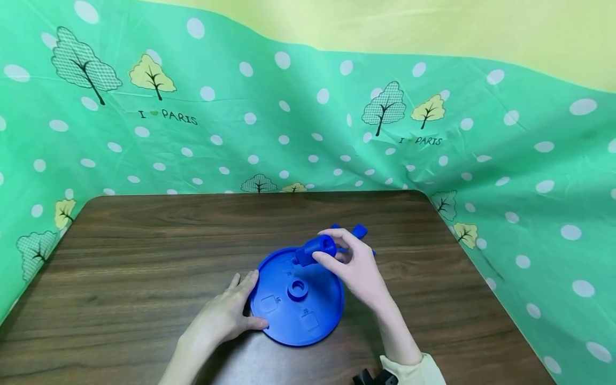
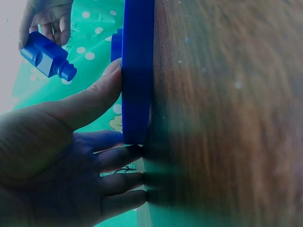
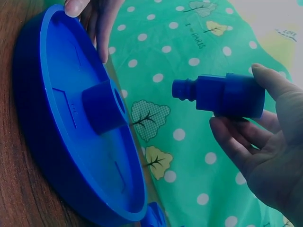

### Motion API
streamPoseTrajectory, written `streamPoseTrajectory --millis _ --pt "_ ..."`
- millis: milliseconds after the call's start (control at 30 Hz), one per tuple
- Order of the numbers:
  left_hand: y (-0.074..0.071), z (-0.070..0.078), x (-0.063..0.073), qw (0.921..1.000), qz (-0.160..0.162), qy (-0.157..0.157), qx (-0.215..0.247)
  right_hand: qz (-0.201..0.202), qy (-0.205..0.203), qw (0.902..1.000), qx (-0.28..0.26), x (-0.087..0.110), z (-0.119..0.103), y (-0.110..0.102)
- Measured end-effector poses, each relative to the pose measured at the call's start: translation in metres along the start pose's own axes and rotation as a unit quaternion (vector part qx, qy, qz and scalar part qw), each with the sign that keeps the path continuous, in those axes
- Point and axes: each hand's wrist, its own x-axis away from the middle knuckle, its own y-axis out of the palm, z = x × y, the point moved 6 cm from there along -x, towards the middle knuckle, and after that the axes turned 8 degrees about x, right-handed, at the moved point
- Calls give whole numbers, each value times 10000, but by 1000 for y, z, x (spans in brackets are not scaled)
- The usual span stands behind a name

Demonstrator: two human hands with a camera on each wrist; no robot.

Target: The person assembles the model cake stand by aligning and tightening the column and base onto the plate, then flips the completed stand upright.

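Now, on the head view, the left hand (image 1: 223,315) spreads along the rim of one blue dish (image 1: 322,299) on the table (image 1: 168,251), while the right hand (image 1: 358,272) tilts one blue plug (image 1: 309,252) above it, thumb and fingers clamped round, with blue pieces (image 1: 360,231) behind, too hidden to count. Over at the left wrist, four fingers (image 2: 122,182) reach straight, slightly apart, thumb (image 2: 102,90) against the rim. And the right wrist shows, clearer than the head view, the plug's grooved neck (image 3: 183,90), apart from the dish's single hub (image 3: 102,108).
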Motion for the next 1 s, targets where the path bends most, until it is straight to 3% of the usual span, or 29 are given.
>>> streamPoseTrajectory --millis 433,767,1000 --pt "-6 2 1 9990 122 301 -307 -111 3 9999 88 -1 3 4" --pt "-6 0 -2 9993 88 247 -273 -156 47 9998 123 -3 3 1" --pt "-5 -1 -3 9995 43 252 -185 -426 -115 9988 192 -1 3 6"
